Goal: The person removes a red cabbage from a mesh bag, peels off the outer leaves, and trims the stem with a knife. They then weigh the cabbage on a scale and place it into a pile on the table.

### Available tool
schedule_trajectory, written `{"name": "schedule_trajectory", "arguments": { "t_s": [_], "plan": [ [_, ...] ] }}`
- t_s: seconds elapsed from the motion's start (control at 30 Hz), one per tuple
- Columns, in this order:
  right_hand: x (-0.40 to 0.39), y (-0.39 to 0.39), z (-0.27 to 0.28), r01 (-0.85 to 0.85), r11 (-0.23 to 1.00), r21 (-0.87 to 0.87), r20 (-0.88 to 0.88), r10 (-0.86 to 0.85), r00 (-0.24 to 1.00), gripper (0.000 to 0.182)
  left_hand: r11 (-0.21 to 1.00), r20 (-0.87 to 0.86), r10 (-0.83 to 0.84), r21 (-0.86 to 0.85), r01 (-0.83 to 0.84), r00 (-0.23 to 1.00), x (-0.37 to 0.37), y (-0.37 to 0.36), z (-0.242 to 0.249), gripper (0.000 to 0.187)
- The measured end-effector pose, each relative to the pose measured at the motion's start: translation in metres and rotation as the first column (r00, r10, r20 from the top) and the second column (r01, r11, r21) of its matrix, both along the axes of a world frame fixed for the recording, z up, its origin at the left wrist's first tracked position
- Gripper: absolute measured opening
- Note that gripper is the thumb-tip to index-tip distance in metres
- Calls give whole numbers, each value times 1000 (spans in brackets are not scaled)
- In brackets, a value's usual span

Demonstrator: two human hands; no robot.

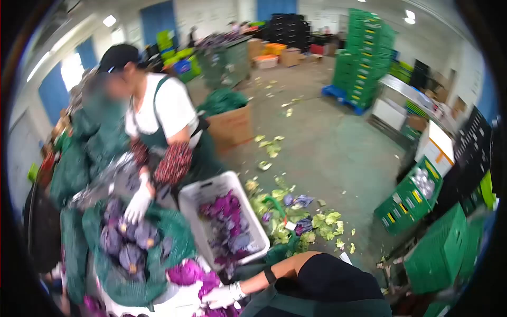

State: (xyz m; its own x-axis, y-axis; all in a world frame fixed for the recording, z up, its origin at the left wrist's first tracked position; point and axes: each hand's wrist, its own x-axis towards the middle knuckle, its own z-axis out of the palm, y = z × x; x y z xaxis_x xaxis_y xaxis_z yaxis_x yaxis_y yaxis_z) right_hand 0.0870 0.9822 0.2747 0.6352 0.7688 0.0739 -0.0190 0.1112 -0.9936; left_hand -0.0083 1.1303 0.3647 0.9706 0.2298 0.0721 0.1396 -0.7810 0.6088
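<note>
My right hand (223,296), in a white glove, reaches left at the bottom centre. Its fingers look stretched out over loose purple cabbage leaves (186,273) on a white surface; the fingertips are blurred. My left hand is out of view. Several purple cabbages (131,257) lie in an open green bag (109,282) at the lower left. Beside the bag stands a whitish crate (256,224) with purple leaves inside. Across the bag, a co-worker's white-gloved hand (139,203) touches the cabbages.
The co-worker (168,108) stands at the upper left. Cabbage leaves (326,224) litter the floor beside the crate. A cardboard box (229,127) holds a green bag. Green crates stand at right (409,206) and in a tall stack (364,58) behind.
</note>
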Motion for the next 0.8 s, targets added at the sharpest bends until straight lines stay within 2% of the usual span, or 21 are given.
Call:
{"name": "schedule_trajectory", "arguments": {
  "t_s": [0.03,0.07,0.1,0.13,0.17,0.2,0.23,0.27,0.3,0.33,0.37,0.43,0.47,0.57,0.6,0.67,0.7,0.77,0.8],
  "plan": [
    [11,5,-3,-160,983,94,-518,185,835,19,1000,46,28,12,-29,999,-7,4,-12,82],
    [19,8,-14,-95,905,415,-884,426,192,16,999,128,41,28,-45,991,-13,10,-34,82],
    [11,-4,13,-51,979,199,-695,178,697,19,996,181,72,45,-82,981,-22,15,-50,82],
    [18,-16,60,95,987,126,-893,71,445,24,980,-74,151,-116,-159,986,-21,5,-29,90],
    [18,-8,-3,86,957,279,-463,55,885,29,971,-94,189,-132,-200,977,-18,4,-22,91],
    [31,-18,-1,197,857,476,-868,422,263,30,957,-107,187,-206,-206,977,-17,9,-26,94],
    [30,-25,-6,29,856,515,-656,373,657,29,959,9,283,-41,-282,959,-23,13,-52,90],
    [27,-27,16,80,986,-143,-261,-115,958,30,951,-1,306,-48,-306,952,-26,17,-64,95],
    [27,-31,21,74,949,-306,-199,-139,970,31,951,15,303,-62,-302,953,-24,16,-69,99],
    [25,-31,31,58,849,-525,57,-33,998,33,942,-11,317,-110,-316,949,-20,18,-63,99],
    [15,-23,36,205,853,-480,366,-18,931,35,934,-34,313,-168,-314,949,-16,19,-58,99],
    [-1,-19,28,278,869,-410,664,75,744,35,916,-13,362,-179,-358,932,-12,18,-59,97],
    [-8,-17,30,253,809,-530,624,171,762,38,917,-49,355,-176,-358,934,-9,19,-56,95],
    [-16,-8,37,317,759,-569,732,291,617,42,925,-62,353,-122,-359,933,-2,19,-53,93],
    [-15,-6,36,314,757,-573,730,297,616,42,923,-106,354,-118,-365,929,2,18,-46,92],
    [-10,-1,32,399,739,-543,796,302,524,31,932,-151,324,-117,-343,934,6,19,-42,92],
    [-6,2,28,400,736,-547,795,306,524,31,931,-152,324,-123,-343,934,8,20,-44,92],
    [7,8,19,323,742,-587,762,373,529,21,940,-130,335,-27,-341,933,7,19,-53,92],
    [12,16,9,342,697,-630,741,408,534,20,940,-137,333,-32,-340,933,7,18,-53,92]
  ]
}}
